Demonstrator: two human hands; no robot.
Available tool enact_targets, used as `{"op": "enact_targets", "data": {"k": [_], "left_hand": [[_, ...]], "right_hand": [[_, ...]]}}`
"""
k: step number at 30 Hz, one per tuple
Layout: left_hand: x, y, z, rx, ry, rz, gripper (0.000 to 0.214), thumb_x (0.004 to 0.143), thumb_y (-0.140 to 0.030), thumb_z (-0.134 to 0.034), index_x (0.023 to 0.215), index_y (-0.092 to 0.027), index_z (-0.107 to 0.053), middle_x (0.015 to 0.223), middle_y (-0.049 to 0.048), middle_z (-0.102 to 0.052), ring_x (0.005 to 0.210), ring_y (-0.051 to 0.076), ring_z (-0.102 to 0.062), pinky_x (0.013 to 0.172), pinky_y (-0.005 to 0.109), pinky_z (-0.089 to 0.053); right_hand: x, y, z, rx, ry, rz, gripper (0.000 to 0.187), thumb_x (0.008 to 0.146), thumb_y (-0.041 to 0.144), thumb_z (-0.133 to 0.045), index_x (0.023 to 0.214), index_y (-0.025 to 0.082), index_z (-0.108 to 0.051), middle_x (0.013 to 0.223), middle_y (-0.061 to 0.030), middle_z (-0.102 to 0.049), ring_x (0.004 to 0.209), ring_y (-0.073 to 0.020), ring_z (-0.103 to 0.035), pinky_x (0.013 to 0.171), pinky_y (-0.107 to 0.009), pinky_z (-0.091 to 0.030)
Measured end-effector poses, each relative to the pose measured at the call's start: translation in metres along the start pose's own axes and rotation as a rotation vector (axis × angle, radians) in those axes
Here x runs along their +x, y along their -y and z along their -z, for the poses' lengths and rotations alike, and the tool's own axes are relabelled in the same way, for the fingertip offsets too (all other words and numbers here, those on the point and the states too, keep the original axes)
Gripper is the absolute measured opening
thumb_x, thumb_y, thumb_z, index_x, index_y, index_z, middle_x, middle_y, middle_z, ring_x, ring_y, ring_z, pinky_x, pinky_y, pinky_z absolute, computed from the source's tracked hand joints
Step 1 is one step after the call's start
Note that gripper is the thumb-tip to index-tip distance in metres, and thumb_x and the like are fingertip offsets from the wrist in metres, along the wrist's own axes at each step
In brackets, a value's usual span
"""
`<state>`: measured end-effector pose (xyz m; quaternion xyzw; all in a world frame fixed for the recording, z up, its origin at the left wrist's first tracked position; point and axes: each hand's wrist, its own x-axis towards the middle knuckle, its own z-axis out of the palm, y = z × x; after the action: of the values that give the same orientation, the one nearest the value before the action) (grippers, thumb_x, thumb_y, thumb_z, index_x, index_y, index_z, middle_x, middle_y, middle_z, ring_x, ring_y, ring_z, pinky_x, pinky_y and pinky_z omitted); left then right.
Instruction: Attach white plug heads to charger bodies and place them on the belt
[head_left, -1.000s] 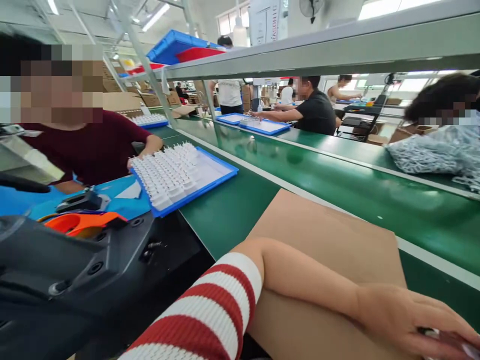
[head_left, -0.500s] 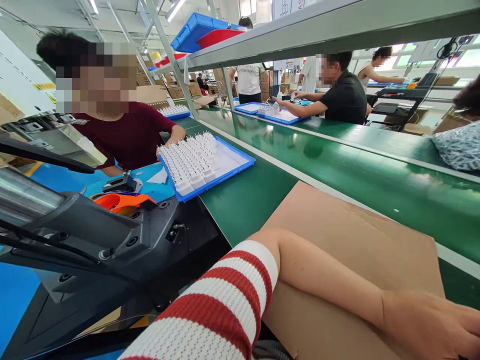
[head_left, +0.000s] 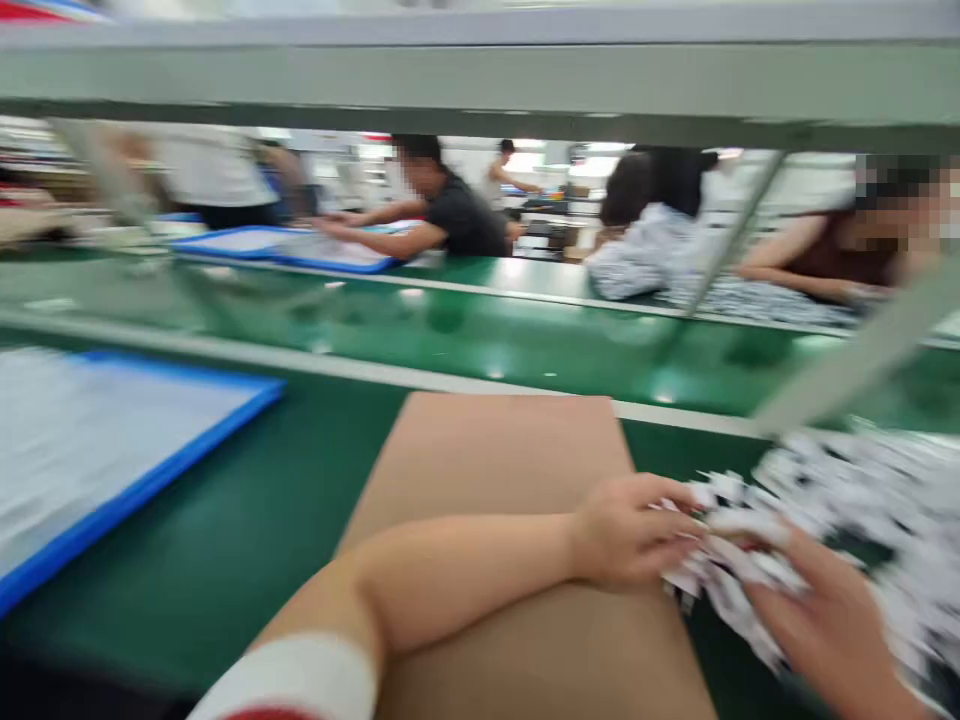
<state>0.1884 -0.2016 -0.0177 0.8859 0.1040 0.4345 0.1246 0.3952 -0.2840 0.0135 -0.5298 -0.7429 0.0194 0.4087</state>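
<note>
My left hand (head_left: 637, 530) reaches across a brown cardboard sheet (head_left: 502, 440) to its right edge, with its fingers closed on small white pieces (head_left: 724, 585). Close by on the right, my right hand (head_left: 832, 620) is curled round some of the same white pieces, thumb and fingers towards the left hand. Motion blur hides what kind of pieces they are; they look like loose white strips with dark marks. More of them lie in a large white pile (head_left: 847, 490) beside and behind my right hand.
A blue-rimmed tray (head_left: 247, 405) with blurred white contents sits at the left on the green table (head_left: 330, 420). A shelf beam (head_left: 480, 85) crosses overhead, and a slanted post (head_left: 847, 350) stands at the right. Several people work across the bench.
The view has swung to the right and is blurred. Both hands now show at the white pile; earlier only the left arm and part of its hand were visible.
</note>
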Motion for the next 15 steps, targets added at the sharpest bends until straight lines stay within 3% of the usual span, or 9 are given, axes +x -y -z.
{"op": "enact_targets", "data": {"k": [2, 4, 11, 15], "left_hand": [[-0.004, 0.003, 0.004, -0.097, -0.093, 0.023, 0.023, 0.104, -0.022, -0.058, 0.114, -0.013, -0.077, 0.125, 0.0171, -0.072, 0.115, 0.022, -0.073, 0.106, 0.033, -0.062], [-0.003, 0.011, 0.007, -0.141, -0.096, 0.033, 0.022, 0.102, -0.013, -0.058, 0.119, -0.017, -0.073, 0.124, 0.0144, -0.069, 0.116, 0.022, -0.071, 0.104, 0.034, -0.062], [0.002, 0.016, 0.009, -0.109, -0.061, -0.039, 0.026, 0.098, -0.002, -0.064, 0.116, -0.021, -0.069, 0.128, 0.0089, -0.062, 0.109, 0.017, -0.068, 0.096, 0.029, -0.060], [0.005, 0.018, 0.009, -0.058, -0.091, -0.057, 0.026, 0.099, 0.000, -0.062, 0.118, -0.017, -0.068, 0.126, 0.0099, -0.063, 0.111, 0.017, -0.067, 0.103, 0.029, -0.057]], "right_hand": [[-0.003, 0.006, 0.004, 0.022, 0.003, 0.010, 0.022, 0.087, 0.014, -0.061, 0.100, 0.026, -0.073, 0.089, -0.0015, -0.075, 0.077, -0.0174, -0.070, 0.070, -0.029, -0.056], [0.004, 0.005, 0.001, 0.072, -0.036, -0.007, 0.023, 0.082, 0.007, -0.059, 0.092, 0.024, -0.071, 0.082, -0.0007, -0.072, 0.075, -0.0160, -0.067, 0.070, -0.027, -0.053], [0.012, -0.010, -0.013, 0.095, -0.069, 0.012, 0.024, 0.071, 0.005, -0.064, 0.088, 0.021, -0.068, 0.080, -0.0006, -0.067, 0.074, -0.0157, -0.060, 0.066, -0.025, -0.044], [0.011, -0.013, -0.018, 0.081, -0.008, 0.005, 0.016, 0.076, 0.009, -0.068, 0.086, 0.021, -0.064, 0.084, -0.0009, -0.067, 0.079, -0.0159, -0.061, 0.069, -0.025, -0.046]]}}
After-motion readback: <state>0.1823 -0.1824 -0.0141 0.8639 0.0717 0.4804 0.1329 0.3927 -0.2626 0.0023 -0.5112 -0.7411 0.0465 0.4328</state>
